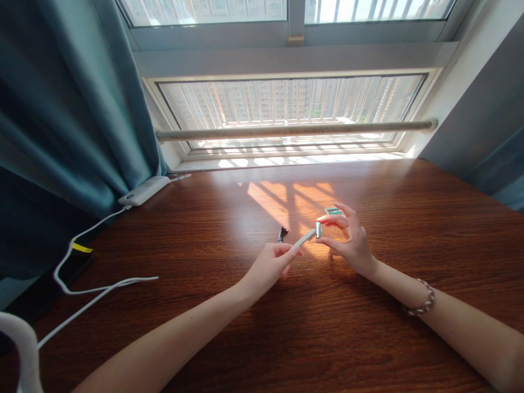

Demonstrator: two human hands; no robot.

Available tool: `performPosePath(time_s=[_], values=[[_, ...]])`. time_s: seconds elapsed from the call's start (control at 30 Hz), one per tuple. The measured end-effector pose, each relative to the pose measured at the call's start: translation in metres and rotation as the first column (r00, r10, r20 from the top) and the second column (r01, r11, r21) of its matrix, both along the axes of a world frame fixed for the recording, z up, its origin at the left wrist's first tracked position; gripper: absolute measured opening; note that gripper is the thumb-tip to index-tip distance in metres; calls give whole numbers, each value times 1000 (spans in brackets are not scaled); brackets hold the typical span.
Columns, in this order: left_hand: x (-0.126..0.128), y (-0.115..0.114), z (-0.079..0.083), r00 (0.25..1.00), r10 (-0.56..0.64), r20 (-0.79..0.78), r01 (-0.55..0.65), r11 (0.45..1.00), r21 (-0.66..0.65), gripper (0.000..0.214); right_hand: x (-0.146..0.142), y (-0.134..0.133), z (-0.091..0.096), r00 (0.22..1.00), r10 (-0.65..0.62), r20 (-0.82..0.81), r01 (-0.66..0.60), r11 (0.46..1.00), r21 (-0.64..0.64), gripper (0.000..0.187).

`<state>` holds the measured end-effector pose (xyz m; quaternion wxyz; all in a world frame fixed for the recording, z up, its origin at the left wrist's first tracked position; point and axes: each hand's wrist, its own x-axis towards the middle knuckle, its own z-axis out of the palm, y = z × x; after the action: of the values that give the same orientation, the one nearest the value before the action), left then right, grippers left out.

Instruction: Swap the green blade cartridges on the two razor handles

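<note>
My left hand [273,263] is closed round the handle of a small white brush [305,238], its short dark bristles facing down and right. Between the thumb and fingers of my right hand [352,240] stands a small white piece with a green strip [318,229], which looks like a razor head. The tip of the brush is right beside this piece; I cannot tell whether they touch. Behind my right fingers lie similar green-striped pieces [333,210], partly hidden. A small black object [282,234] of unclear kind lies just beyond my left hand.
The brown wooden table [196,218] runs up to the window sill, with sunlight patches on it. At the left, a white power bank [144,191] with a white cable [65,262] lies by the blue curtain [82,98]. A white curved stand [24,349] rises at the near left.
</note>
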<state>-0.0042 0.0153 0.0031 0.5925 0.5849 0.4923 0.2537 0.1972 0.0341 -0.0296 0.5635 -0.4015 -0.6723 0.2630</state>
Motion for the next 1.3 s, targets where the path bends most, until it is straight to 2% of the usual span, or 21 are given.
performPosePath(time_s=[0.13,0.27,0.67,0.87,1.13,1.3], values=[[0,1,-1,1000,19,-9,-19,1000,11,37,-2,0,0,991,87,-99,-89,996,-15,76],[-1,0,-2,1000,22,-9,-21,1000,18,36,-4,-1,2,984,128,-128,-128,992,3,74],[1,-2,0,1000,-16,-2,16,1000,-9,36,-5,-5,4,988,134,-75,-132,991,24,70],[1,-1,-1,999,16,28,-15,1000,-19,36,-5,-5,4,995,96,-31,-95,995,37,68],[1,-4,0,997,-29,72,25,998,58,37,-6,-7,6,996,86,7,-86,996,23,65],[1,-2,-1,998,20,64,-26,995,101,38,-6,-8,6,994,109,18,-110,994,21,68]])
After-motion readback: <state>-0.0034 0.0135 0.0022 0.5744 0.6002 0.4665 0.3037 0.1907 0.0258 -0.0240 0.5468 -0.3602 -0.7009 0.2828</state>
